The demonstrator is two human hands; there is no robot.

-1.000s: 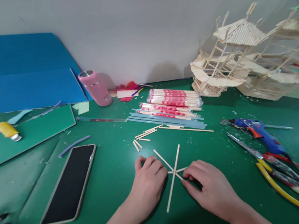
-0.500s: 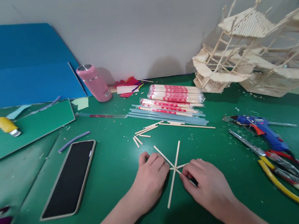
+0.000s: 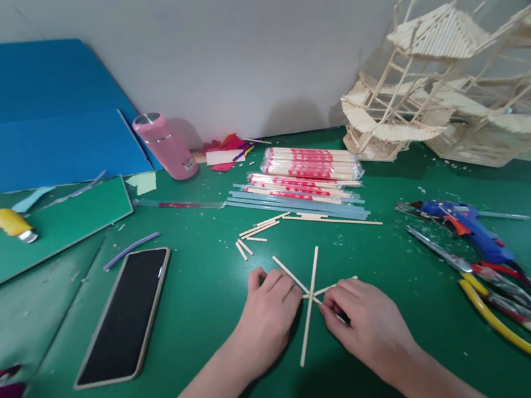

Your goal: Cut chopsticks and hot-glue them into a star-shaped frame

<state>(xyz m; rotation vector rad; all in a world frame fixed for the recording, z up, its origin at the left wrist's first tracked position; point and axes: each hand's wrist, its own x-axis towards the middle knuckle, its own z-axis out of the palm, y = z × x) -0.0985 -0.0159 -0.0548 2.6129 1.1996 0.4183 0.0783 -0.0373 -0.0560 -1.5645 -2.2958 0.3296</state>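
Thin wooden sticks (image 3: 307, 329) cross at one middle point on the green table, forming a star shape between my hands. My left hand (image 3: 273, 304) is closed at the star's left side, its curled fingers on the end of one stick. On the other side, my right hand (image 3: 360, 316) pinches a stick of the star between thumb and fingers. One stick tip shows beyond the right hand's knuckles. Just beyond the star lie several short cut sticks (image 3: 260, 228) and one longer stick (image 3: 340, 219).
Glue gun (image 3: 467, 226), yellow-handled scissors (image 3: 477, 312) and red-handled pliers lie right. Behind are blue glue sticks (image 3: 295, 205), wrapped stick bundles (image 3: 310, 164), a pink bottle (image 3: 167, 146) and a wooden stick model (image 3: 439, 35). A phone (image 3: 125, 319) and yellow cutter (image 3: 12, 225) lie left.
My right hand has shifted slightly, and a stick tip now shows beyond its knuckles. The star of sticks and my left hand stay almost in place.
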